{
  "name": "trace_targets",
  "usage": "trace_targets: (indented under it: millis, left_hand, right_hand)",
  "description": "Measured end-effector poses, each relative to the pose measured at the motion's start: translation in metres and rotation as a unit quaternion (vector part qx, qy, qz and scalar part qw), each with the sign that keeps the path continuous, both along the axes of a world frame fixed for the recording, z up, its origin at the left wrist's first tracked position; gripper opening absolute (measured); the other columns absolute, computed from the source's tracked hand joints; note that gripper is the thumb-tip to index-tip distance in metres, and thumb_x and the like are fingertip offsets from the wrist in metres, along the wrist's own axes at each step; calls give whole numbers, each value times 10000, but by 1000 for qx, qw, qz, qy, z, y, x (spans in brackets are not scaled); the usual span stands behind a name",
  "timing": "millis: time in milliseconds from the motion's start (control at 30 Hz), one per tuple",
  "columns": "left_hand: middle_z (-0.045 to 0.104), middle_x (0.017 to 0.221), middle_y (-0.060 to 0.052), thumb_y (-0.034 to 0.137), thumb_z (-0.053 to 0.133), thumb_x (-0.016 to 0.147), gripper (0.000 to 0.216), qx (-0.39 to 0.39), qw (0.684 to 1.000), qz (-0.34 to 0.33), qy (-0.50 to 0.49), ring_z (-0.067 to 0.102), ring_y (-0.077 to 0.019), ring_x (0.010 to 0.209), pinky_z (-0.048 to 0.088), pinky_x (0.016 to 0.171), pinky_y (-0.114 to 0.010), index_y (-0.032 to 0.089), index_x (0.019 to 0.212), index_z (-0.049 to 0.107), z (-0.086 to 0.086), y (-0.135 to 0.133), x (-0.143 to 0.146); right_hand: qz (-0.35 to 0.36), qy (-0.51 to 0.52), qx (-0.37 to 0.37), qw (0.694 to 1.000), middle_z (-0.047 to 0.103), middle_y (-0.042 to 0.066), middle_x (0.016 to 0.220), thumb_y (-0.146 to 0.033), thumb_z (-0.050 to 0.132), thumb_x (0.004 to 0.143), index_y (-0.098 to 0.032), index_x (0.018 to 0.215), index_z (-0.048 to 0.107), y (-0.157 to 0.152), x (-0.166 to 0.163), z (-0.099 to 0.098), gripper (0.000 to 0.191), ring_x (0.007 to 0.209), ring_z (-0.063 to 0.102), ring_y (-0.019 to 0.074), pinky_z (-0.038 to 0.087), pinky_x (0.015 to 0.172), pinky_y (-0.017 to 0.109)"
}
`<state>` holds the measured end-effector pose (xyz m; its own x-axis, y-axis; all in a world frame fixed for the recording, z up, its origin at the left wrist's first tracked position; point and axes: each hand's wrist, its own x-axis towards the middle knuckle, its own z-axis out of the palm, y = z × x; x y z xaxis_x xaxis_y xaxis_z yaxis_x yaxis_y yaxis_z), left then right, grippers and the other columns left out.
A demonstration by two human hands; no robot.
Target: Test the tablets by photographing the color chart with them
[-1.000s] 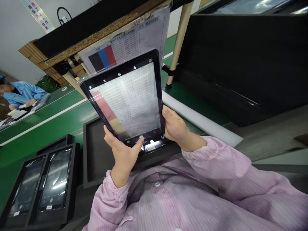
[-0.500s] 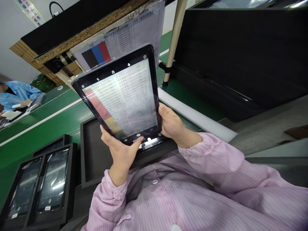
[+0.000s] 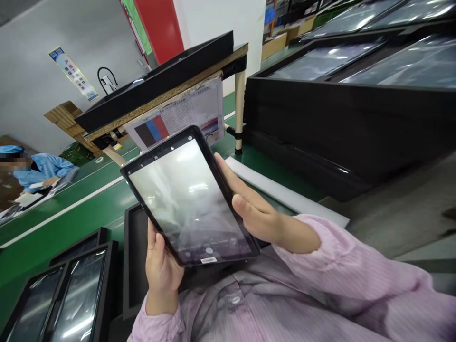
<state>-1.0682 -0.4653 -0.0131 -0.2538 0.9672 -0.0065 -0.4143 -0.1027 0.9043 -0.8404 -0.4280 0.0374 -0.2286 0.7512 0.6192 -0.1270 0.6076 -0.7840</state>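
Observation:
A black-framed tablet (image 3: 188, 199) is tilted in front of my body, its lit screen showing a pale, blurry camera picture with a round button near the bottom. Around its lower left edge my left hand (image 3: 162, 266) is closed, thumb at the side and the other fingers partly hidden behind. My right hand (image 3: 254, 209) holds the right edge, fingers stretched along the side and thumb near the screen's border. A small white label (image 3: 208, 260) sits on the bottom bezel.
Black trays with film-covered tablets (image 3: 80, 289) lie at lower left, beside a dark tray (image 3: 137, 256). A wooden-topped stand (image 3: 160, 99) carries a printed colour sheet (image 3: 178, 114). Large black trays (image 3: 338, 123) are stacked at right, near a white roll (image 3: 285, 190). A person in blue (image 3: 42, 171) sits far left.
The tablet has dropped lower and tipped, and its screen has gone from printed text to a pale blur. My left thumb has left the screen's bottom; my right fingers have straightened along the edge.

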Motion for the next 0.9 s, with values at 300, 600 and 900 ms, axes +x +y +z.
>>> trace_targets:
  millis: [300, 600, 900]
  left_hand:
    - [603, 1477, 68, 475, 723, 869, 449, 7, 1000, 27, -8, 512, -229, 1411, 531, 1061, -385, 519, 1308, 637, -4, -19, -4]
    - [646, 1430, -26, 375, 730, 877, 521, -118, 990, 70, -23, 645, -238, 1265, 534, 1067, -377, 377, 1387, 622, 19, -42, -53]
    - [740, 1254, -101, 198, 715, 855, 583, -213, 973, 88, 7, 732, -256, 1094, 582, 992, -427, 252, 1422, 593, 0, -24, -129]
  right_hand:
    - [-77, -66, 19, 995, 302, -18, 1653, -591, 521, 984, -262, 1627, 291, 14, -6, 23, 758, 1551, 266, 274, 257, 1291, 413]
    - [-187, -290, -80, 935, 321, 58, 1645, -634, 347, 997, -220, 1554, 464, 21, 20, -28, 703, 1506, 360, 323, 262, 1270, 526]
    - [-258, -578, -215, 744, 175, 196, 1673, -623, 247, 952, -6, 1386, 613, 4, 27, -88, 838, 1586, 127, 322, 216, 1280, 533]
